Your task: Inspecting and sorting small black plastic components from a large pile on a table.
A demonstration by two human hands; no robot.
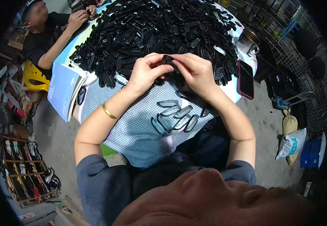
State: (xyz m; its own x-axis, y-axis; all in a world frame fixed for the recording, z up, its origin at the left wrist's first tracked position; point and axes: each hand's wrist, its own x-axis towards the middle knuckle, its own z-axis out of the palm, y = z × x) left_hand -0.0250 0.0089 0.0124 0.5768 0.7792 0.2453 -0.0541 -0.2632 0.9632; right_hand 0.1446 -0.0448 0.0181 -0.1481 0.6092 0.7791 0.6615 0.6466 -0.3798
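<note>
Both my hands meet over the near edge of a big heap of small black parts point(133, 35). Thumb and fingers of my left hand point(144, 73) pinch a small black part point(166, 59). My right hand point(197, 71) grips the same part from the other side, fingertips almost touching the left ones. Its exact kind is too small and covered to tell. Below my hands, several elongated grey-and-black pieces point(170, 110) with rounded ends lie loosely grouped on the dotted cloth point(133, 113).
A blue-covered book point(63, 92) lies at the table's left edge. On the right are a metal mug point(248, 40) and a dark phone point(245, 80) with a red edge. Another person point(44, 41) works at the far left. Wire racks and sacks point(291, 143) stand at right.
</note>
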